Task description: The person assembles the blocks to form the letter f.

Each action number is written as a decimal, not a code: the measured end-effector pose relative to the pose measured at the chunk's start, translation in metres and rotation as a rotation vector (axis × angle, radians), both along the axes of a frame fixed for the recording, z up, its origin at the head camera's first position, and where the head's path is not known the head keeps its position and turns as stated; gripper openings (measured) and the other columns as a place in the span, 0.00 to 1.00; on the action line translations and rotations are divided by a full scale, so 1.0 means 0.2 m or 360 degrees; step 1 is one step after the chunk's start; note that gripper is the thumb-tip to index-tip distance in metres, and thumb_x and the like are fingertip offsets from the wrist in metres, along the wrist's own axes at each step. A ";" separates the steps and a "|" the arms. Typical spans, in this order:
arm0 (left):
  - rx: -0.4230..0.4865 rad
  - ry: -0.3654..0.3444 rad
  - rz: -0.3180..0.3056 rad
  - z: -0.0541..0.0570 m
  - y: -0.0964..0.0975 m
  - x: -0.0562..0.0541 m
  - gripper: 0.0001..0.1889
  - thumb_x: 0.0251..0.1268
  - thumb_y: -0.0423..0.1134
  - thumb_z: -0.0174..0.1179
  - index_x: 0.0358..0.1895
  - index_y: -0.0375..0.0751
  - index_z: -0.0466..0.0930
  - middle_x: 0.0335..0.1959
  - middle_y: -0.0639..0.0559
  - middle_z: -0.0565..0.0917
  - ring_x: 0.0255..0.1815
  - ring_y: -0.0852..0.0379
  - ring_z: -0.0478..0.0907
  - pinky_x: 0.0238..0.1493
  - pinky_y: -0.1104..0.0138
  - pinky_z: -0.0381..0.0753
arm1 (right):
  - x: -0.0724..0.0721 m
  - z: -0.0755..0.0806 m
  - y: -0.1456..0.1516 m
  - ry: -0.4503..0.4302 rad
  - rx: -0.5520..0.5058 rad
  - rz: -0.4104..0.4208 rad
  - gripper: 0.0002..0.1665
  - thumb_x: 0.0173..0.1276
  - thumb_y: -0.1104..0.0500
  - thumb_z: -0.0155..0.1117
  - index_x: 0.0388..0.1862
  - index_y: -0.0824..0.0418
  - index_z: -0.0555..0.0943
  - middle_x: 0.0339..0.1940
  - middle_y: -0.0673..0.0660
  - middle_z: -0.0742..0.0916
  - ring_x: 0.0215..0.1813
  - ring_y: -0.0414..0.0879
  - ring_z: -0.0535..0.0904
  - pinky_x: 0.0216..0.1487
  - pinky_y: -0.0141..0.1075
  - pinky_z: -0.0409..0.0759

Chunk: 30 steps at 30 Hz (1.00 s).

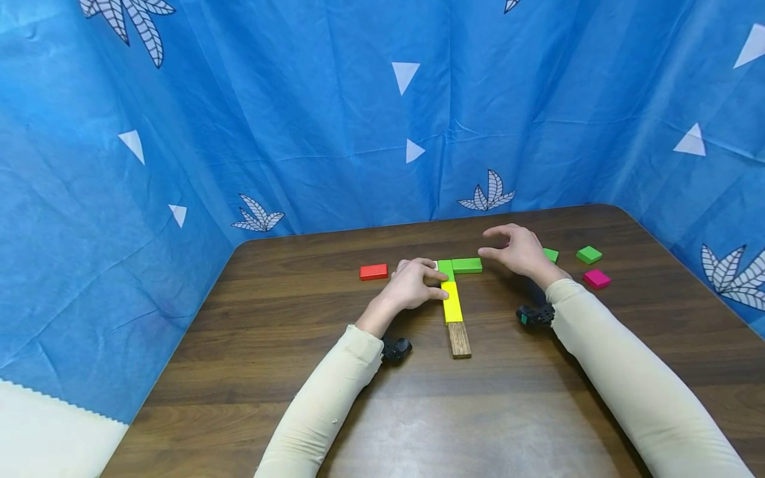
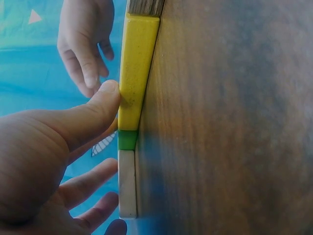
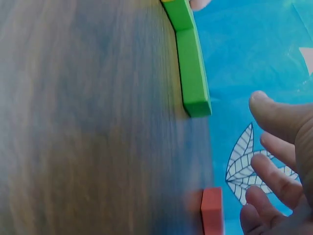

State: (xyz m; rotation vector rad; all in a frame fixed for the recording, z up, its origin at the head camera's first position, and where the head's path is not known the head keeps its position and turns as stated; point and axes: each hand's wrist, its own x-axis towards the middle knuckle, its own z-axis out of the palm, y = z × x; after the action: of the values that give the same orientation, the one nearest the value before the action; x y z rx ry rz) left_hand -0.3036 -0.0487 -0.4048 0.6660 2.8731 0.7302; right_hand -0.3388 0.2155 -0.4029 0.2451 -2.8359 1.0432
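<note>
Flat blocks form a line on the table: a brown wood-grain block (image 1: 459, 340) nearest me, a yellow block (image 1: 452, 304), then a green block (image 1: 445, 267). Another green block (image 1: 467, 266) extends right from the far end. A pale block (image 2: 127, 183) lies on the left side, mostly hidden by my left hand in the head view. My left hand (image 1: 411, 284) touches the line, thumb at the yellow block and index finger at the green one, other fingers spread. My right hand (image 1: 515, 251) hovers right of the second green block, fingers parted, holding nothing.
A red block (image 1: 373, 272) lies left of my left hand. Beyond my right hand are a partly covered green block (image 1: 551, 255), another green block (image 1: 589, 255) and a magenta block (image 1: 596, 279). A blue patterned curtain (image 1: 358, 119) borders the table's back and sides.
</note>
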 end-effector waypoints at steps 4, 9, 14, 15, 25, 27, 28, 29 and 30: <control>0.0003 -0.0002 0.0001 0.00 0.00 0.00 0.21 0.62 0.51 0.74 0.59 0.60 0.88 0.72 0.55 0.77 0.74 0.46 0.65 0.65 0.49 0.69 | -0.01 0.00 0.03 0.0029 -0.0002 -0.0087 0.33 0.70 0.48 0.72 0.68 0.62 0.79 0.70 0.69 0.76 0.52 0.62 0.82 0.58 0.57 0.79; -0.0007 -0.0004 0.0007 0.00 0.00 0.00 0.21 0.62 0.51 0.74 0.60 0.60 0.87 0.72 0.56 0.77 0.74 0.45 0.65 0.65 0.49 0.68 | -0.03 -0.01 0.05 0.0020 -0.0025 -0.0191 0.35 0.69 0.48 0.73 0.69 0.63 0.77 0.72 0.72 0.73 0.67 0.68 0.72 0.72 0.63 0.65; 0.0019 -0.0017 0.0014 0.00 0.00 0.01 0.21 0.62 0.51 0.74 0.59 0.60 0.88 0.72 0.56 0.77 0.74 0.45 0.64 0.66 0.48 0.68 | -0.04 -0.03 0.06 -0.0041 -0.0036 -0.0280 0.38 0.68 0.48 0.73 0.71 0.64 0.75 0.75 0.74 0.69 0.77 0.75 0.57 0.76 0.67 0.55; 0.0024 -0.0019 0.0016 0.00 0.00 0.01 0.21 0.62 0.50 0.74 0.59 0.60 0.88 0.72 0.56 0.77 0.74 0.45 0.64 0.66 0.48 0.68 | -0.04 -0.03 0.06 -0.0054 -0.0038 -0.0293 0.38 0.68 0.48 0.73 0.71 0.64 0.74 0.75 0.74 0.69 0.77 0.75 0.56 0.76 0.67 0.54; 0.0019 -0.0015 0.0021 0.01 0.00 0.01 0.21 0.62 0.51 0.74 0.59 0.60 0.88 0.72 0.56 0.77 0.74 0.46 0.64 0.65 0.48 0.68 | -0.05 -0.02 0.06 -0.0168 -0.0029 -0.0347 0.37 0.68 0.56 0.72 0.72 0.65 0.73 0.69 0.74 0.74 0.70 0.73 0.64 0.71 0.64 0.63; 0.0015 -0.0013 0.0017 0.00 0.00 0.01 0.21 0.62 0.51 0.74 0.59 0.60 0.88 0.72 0.56 0.77 0.74 0.46 0.64 0.65 0.49 0.68 | -0.05 -0.03 0.06 -0.0191 -0.0031 -0.0356 0.36 0.69 0.57 0.72 0.73 0.66 0.72 0.68 0.74 0.75 0.68 0.72 0.66 0.70 0.63 0.65; 0.0018 -0.0013 0.0014 0.00 0.00 0.01 0.21 0.62 0.51 0.74 0.59 0.60 0.88 0.72 0.56 0.77 0.74 0.46 0.64 0.65 0.49 0.68 | -0.05 -0.03 0.06 -0.0199 -0.0033 -0.0359 0.36 0.69 0.58 0.71 0.73 0.65 0.72 0.69 0.74 0.75 0.68 0.72 0.66 0.69 0.63 0.66; 0.0024 -0.0015 0.0012 0.00 0.00 0.01 0.21 0.62 0.51 0.74 0.59 0.60 0.88 0.72 0.56 0.77 0.74 0.46 0.64 0.65 0.49 0.68 | -0.05 -0.03 0.06 -0.0202 -0.0037 -0.0360 0.35 0.69 0.58 0.71 0.73 0.65 0.73 0.69 0.74 0.75 0.67 0.71 0.67 0.68 0.63 0.68; 0.0031 -0.0017 0.0011 0.00 0.00 0.01 0.21 0.61 0.50 0.74 0.59 0.59 0.88 0.72 0.55 0.77 0.74 0.45 0.64 0.65 0.49 0.68 | -0.05 -0.03 0.06 -0.0203 -0.0041 -0.0360 0.35 0.69 0.59 0.71 0.72 0.65 0.73 0.69 0.74 0.74 0.67 0.71 0.67 0.68 0.62 0.67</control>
State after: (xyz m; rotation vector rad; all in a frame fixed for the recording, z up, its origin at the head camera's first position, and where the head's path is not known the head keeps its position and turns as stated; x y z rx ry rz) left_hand -0.3020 -0.0488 -0.4044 0.6524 2.8636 0.7614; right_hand -0.3496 0.2266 -0.4096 -0.1471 -2.8715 1.0803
